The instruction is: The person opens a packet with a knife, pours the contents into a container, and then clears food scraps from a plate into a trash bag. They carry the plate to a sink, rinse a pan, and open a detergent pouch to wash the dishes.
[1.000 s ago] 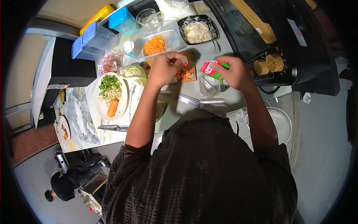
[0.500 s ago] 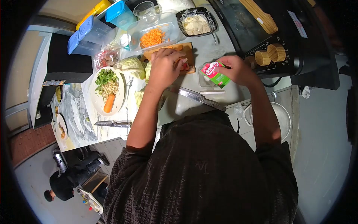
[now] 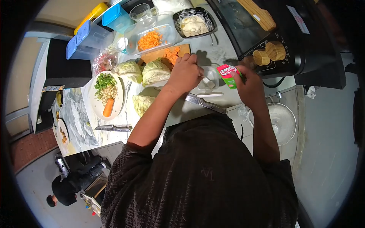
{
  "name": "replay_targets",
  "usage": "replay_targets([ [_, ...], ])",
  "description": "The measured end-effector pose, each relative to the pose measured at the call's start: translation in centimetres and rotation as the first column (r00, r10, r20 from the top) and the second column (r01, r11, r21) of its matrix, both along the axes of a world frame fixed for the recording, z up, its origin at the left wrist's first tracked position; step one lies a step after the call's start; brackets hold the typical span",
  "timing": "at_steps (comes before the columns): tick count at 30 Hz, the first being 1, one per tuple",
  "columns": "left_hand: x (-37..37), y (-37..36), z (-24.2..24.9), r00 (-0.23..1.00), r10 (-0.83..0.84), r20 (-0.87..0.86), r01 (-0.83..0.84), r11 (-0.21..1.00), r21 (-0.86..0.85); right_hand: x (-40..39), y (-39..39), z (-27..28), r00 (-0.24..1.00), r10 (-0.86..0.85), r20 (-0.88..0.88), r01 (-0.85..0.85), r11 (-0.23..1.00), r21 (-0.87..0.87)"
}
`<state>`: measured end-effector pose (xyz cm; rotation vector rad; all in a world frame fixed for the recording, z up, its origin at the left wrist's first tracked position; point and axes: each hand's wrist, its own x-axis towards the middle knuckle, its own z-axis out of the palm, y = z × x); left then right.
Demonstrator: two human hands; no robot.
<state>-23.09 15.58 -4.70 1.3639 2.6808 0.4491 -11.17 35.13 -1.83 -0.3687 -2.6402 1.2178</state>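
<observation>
My right hand [image 3: 251, 86] grips a red-and-green Ladaku seasoning packet [image 3: 229, 76], its printed front facing me. Beside it, my left hand [image 3: 186, 74] is closed, fingertips at the left rim of a small clear plastic container [image 3: 212, 72]. A small white piece [image 3: 207, 82] shows just below those fingertips; whether they hold it I cannot make out. Below the container lie a large knife [image 3: 205, 103] and a narrow white strip [image 3: 210, 94]. Left of my left hand are cabbage pieces [image 3: 156, 72] and a wooden cutting board [image 3: 185, 48] with carrot slices [image 3: 173, 54].
Grated carrot [image 3: 150, 40] sits in a clear tub [image 3: 173, 28] near a black bowl of creamy white food [image 3: 194, 24]. A plate [image 3: 96, 109] holds greens, sprouts and a carrot. Another knife [image 3: 113, 128] lies nearby. The black appliance [image 3: 300, 57] stands right; a person [image 3: 64, 190] is lower left.
My left hand has moved right, from over the cutting board to the clear container, uncovering carrot slices and cabbage. My right hand, still holding the packet, has shifted slightly right.
</observation>
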Motion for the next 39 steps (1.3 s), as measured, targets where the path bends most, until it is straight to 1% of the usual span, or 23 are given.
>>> replay_targets([
  [1,0.2,0.4,-0.2,1.0,-0.006,0.002,0.006,1.0,-0.002,0.4,0.1,-0.2,1.0,-0.006,0.002,0.006,1.0,-0.002],
  [3,0.6,1.3,-0.9,1.0,0.028,-0.011,-0.03,0.989,-0.143,1.0,0.3,-0.6,0.993,-0.049,-0.106,0.049,0.999,0.001],
  [4,0.6,1.7,-1.2,1.0,0.023,-0.011,-0.025,0.989,-0.147,1.2,0.3,-0.8,0.993,-0.054,-0.106,0.054,0.999,-0.003],
  [6,0.7,2.5,-1.7,0.994,-0.003,-0.108,-0.023,0.97,-0.242,1.8,0.4,-1.1,0.99,-0.077,-0.116,0.069,0.995,-0.069],
  [7,0.7,2.9,-1.8,0.994,-0.007,-0.107,-0.02,0.969,-0.245,2.0,0.6,-1.4,0.99,-0.08,-0.115,0.072,0.995,-0.072],
  [9,0.7,3.4,-2.0,0.992,-0.005,-0.126,-0.04,0.938,-0.345,2.2,0.9,-1.9,0.988,-0.087,-0.13,0.076,0.993,-0.09],
  [13,0.8,3.9,-1.9,0.993,-0.011,-0.116,-0.035,0.923,-0.383,2.7,1.4,-2.4,0.987,-0.105,-0.122,0.091,0.99,-0.108],
  [15,0.8,4.3,-1.6,0.991,-0.027,-0.133,-0.032,0.904,-0.426,2.8,1.5,-2.5,0.989,-0.104,-0.107,0.088,0.985,-0.146],
  [19,0.7,4.2,-1.6,0.993,-0.035,-0.114,-0.017,0.906,-0.424,2.6,1.6,-2.8,0.99,-0.099,-0.1,0.085,0.987,-0.139],
  [21,0.6,3.8,-1.5,0.99,-0.037,-0.133,-0.015,0.928,-0.371,2.5,1.5,-2.6,0.992,-0.103,-0.073,0.094,0.988,-0.125],
  [22,0.6,3.7,-1.3,0.991,-0.037,-0.132,-0.015,0.928,-0.373,2.5,1.5,-2.6,0.992,-0.103,-0.073,0.093,0.987,-0.128],
  [24,0.5,3.3,-0.6,0.996,-0.052,-0.069,0.029,0.953,-0.302,2.4,1.6,-2.5,0.995,-0.088,-0.054,0.078,0.983,-0.168],
  [25,0.5,3.1,-0.5,0.996,-0.05,-0.07,0.026,0.953,-0.302,2.3,1.6,-2.6,0.995,-0.086,-0.055,0.076,0.983,-0.169],
  [27,0.5,2.5,0.1,0.997,-0.049,-0.063,0.039,0.988,-0.149,2.2,1.5,-2.7,0.993,-0.092,-0.071,0.079,0.984,-0.161],
  [28,0.5,2.2,0.6,0.997,-0.047,-0.065,0.037,0.988,-0.149,2.1,1.5,-2.7,0.993,-0.09,-0.073,0.077,0.984,-0.161],
  [30,0.5,1.4,1.7,0.999,-0.009,0.039,0.011,0.998,-0.069,2.0,1.4,-2.5,0.995,-0.086,-0.057,0.072,0.976,-0.206],
  [31,0.3,0.9,1.8,0.999,-0.007,0.04,0.01,0.998,-0.068,2.0,1.3,-2.5,0.995,-0.084,-0.057,0.071,0.976,-0.205],
  [33,0.0,-0.1,2.0,0.988,0.038,0.147,-0.058,0.989,0.134,1.8,1.1,-2.5,0.995,-0.063,-0.083,0.052,0.991,-0.121],
  [34,-0.3,-0.7,2.1,0.988,0.043,0.148,-0.063,0.989,0.136,1.7,1.0,-2.4,0.995,-0.058,-0.082,0.048,0.992,-0.119],
  [36,-0.7,-1.8,2.4,0.96,0.143,0.242,-0.209,0.939,0.274,1.4,0.6,-2.2,0.994,-0.043,-0.096,0.035,0.996,-0.085],
  [37,-0.7,-2.3,2.8,0.96,0.184,0.212,-0.244,0.921,0.305,1.3,0.4,-2.1,0.995,-0.035,-0.095,0.027,0.996,-0.083],
  [38,-0.4,-2.7,2.9,0.958,0.192,0.213,-0.252,0.918,0.306,1.2,0.1,-1.9,0.994,-0.039,-0.104,0.032,0.997,-0.076],
  [39,0.0,-3.0,3.0,0.938,0.305,0.165,-0.342,0.892,0.297,1.1,-0.1,-1.7,0.993,-0.043,-0.113,0.035,0.997,-0.07],
])
